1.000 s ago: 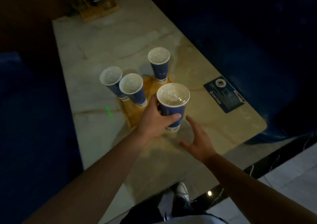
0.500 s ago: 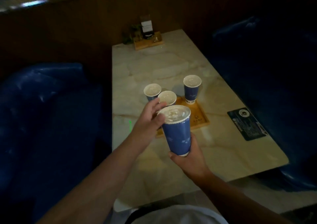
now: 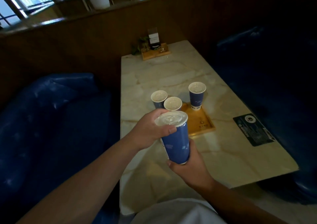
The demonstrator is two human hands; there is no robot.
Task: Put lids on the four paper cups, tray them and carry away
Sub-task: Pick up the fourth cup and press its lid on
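Held cup lifted nearer, three cups on tray behind.

Blue cups — veined cream table

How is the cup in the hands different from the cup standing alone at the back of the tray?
The held cup is up off the table and tilted; the far cup stands upright on the tray. The left hand and right hand both grip the held cup; nothing touches the far cup. Both are blue paper cups with clear lids.
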